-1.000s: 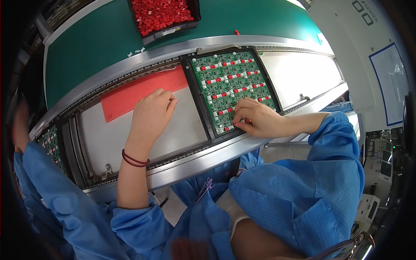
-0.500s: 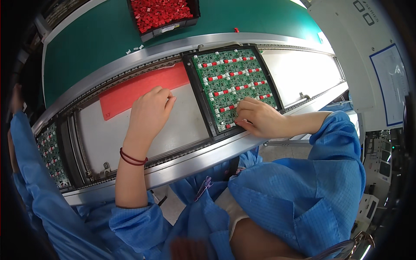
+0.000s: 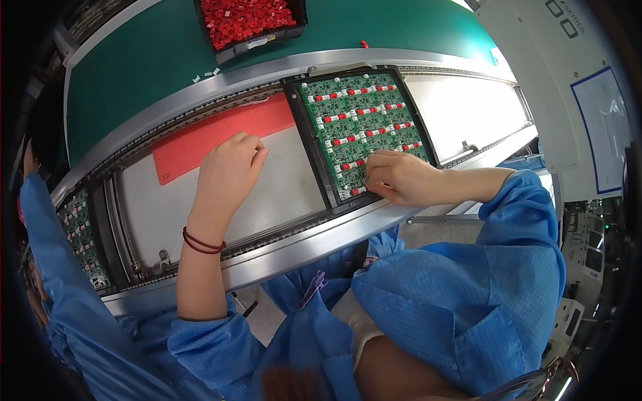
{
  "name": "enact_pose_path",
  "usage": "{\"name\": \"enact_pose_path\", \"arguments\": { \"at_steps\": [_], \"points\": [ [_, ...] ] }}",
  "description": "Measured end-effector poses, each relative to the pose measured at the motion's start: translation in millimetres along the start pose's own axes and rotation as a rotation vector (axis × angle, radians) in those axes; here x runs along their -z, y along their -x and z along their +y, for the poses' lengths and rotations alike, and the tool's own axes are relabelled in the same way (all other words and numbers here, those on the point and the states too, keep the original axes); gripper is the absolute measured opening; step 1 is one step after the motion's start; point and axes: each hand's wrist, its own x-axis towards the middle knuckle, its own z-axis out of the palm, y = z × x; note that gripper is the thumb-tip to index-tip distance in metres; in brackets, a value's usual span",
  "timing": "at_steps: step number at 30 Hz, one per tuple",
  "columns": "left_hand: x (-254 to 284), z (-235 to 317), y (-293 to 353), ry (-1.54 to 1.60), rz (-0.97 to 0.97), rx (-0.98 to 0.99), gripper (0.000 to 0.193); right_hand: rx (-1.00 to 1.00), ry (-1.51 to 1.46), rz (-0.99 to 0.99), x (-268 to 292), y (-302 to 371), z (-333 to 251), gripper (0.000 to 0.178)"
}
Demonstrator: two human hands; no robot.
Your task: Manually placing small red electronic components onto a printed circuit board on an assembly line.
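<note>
A green circuit board panel (image 3: 348, 137) lies in a black frame (image 3: 311, 144) on the conveyor, with rows of red and white connectors across it. My right hand (image 3: 408, 179) rests over the panel's near right part. Its fingers are pinched together at the nearest row; what they hold, if anything, is hidden. To the left of the frame, my left hand (image 3: 231, 166) hovers above the conveyor, its fingers curled closed. Whatever may be inside that hand cannot be seen. A red sheet (image 3: 194, 148) lies flat beyond it.
On the green work surface (image 3: 147, 70) at the back stands a black bin (image 3: 264, 41) of red connectors. Several small white pieces (image 3: 206, 75) and a red one (image 3: 364, 44) lie loose there. At far left are another board (image 3: 81, 240) and a co-worker's blue sleeve (image 3: 57, 240).
The framed panel sits very slightly further right, and my right hand has shifted a little with it. My left hand has barely moved. The co-worker's arm at far left has moved slightly.
</note>
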Motion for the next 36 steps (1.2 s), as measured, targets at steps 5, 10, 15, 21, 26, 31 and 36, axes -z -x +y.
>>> {"name": "enact_pose_path", "arguments": {
  "at_steps": [5, 10, 15, 21, 26, 31, 36],
  "points": [
    [10, 3, 13, -0.013, 0.008, 0.044, 0.015, 0.056, 0.027, -0.034, 3, -2, -5, 0.007],
    [5, 0, 0, -0.014, -0.034, 0.018, 0.015, 0.021, 0.041, -0.023, 5, 3, -2, 0.009],
    [9, 0, 6, -0.011, -0.04, 0.031, 0.015, -0.036, -0.05, -0.121, 12, -4, -5, 0.007],
    [8, -4, 6, -0.012, -0.044, 0.022, 0.015, -0.033, -0.114, -0.109, 13, -5, -1, 0.004],
    [10, -4, 6, -0.013, -0.049, 0.02, 0.015, -0.073, -0.144, -0.143, 16, -9, 2, 0.004],
    [13, -4, 12, -0.017, -0.053, 0.029, 0.015, -0.145, -0.088, -0.111, 23, -11, -4, 0.007],
    [8, -11, 10, -0.007, -0.029, -0.007, 0.014, -0.142, -0.006, -0.043, 49, -12, 3, 0.008]
  ]
}}
